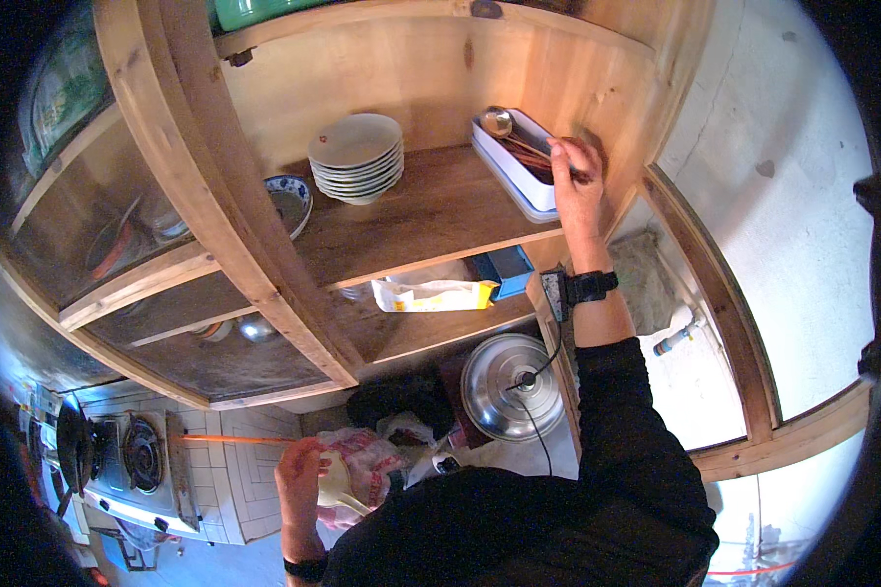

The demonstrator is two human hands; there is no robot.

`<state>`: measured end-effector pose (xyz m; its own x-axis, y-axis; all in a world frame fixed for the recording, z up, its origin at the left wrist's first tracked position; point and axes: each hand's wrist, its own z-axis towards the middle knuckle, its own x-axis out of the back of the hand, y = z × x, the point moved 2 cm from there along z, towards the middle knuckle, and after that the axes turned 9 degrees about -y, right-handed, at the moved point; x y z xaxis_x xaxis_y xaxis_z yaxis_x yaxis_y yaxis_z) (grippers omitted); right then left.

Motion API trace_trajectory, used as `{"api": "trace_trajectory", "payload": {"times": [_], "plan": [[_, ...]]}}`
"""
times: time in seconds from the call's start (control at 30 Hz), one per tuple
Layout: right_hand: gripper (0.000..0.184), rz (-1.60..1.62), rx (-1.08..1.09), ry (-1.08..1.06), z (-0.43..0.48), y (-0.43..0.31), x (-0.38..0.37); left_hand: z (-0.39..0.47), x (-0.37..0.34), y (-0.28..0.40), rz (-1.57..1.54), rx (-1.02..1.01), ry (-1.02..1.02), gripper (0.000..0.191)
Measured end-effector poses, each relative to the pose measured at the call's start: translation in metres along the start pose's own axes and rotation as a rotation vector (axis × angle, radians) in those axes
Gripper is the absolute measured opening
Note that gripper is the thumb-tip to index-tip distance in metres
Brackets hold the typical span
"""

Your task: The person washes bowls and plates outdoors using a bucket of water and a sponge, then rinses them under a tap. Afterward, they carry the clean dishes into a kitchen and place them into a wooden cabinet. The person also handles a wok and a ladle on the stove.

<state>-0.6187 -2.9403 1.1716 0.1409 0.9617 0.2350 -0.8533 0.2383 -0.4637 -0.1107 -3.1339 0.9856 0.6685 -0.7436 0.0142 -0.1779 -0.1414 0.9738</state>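
Note:
My right hand reaches into the wooden cabinet, its fingers at the near right end of a white plastic utensil tray. Chopsticks and a metal ladle lie in the tray; whether my fingers grip any of them is hard to tell. On the same shelf, left of the tray, stands a stack of white plates, with a blue-patterned bowl beside it. My left hand is low at the left with bent fingers, near a pale ladle-like utensil; contact with it is unclear.
Below the shelf are a blue box and a white and yellow packet. A round metal lid with a cable across it lies lower. The cabinet's open door frame stands at right, a gas stove at lower left.

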Motion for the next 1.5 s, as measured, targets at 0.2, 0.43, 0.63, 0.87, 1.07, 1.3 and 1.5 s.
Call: {"api": "trace_trajectory", "payload": {"times": [0.2,0.43,0.63,0.87,1.07,1.3,1.5], "plan": [[0.038,-0.349,0.116,-0.111,-0.019,-0.001,0.016,-0.001,-0.013,0.004,0.047,-0.037,-0.026,0.019],[0.087,-0.145,-0.003,-0.161,-0.028,-0.007,0.037,-0.005,-0.019,0.003,0.065,-0.070,-0.059,0.020],[0.064,0.083,0.008,0.074,-0.077,-0.045,0.076,-0.009,-0.027,0.015,0.142,-0.077,-0.082,0.018],[0.024,-0.143,0.036,-0.049,-0.135,-0.116,0.096,0.003,-0.069,0.046,0.097,-0.142,-0.216,0.020],[0.021,-0.215,0.181,0.037,-0.176,-0.216,0.211,0.004,-0.113,0.057,0.189,-0.239,-0.429,0.019],[0.053,-0.395,0.115,0.666,-0.160,-0.250,0.349,-0.006,-0.127,0.046,0.187,-0.229,-0.473,0.020],[0.066,0.318,-0.342,0.352,-0.191,-0.212,0.368,-0.019,-0.141,0.060,0.245,-0.226,-0.414,0.019]]}}
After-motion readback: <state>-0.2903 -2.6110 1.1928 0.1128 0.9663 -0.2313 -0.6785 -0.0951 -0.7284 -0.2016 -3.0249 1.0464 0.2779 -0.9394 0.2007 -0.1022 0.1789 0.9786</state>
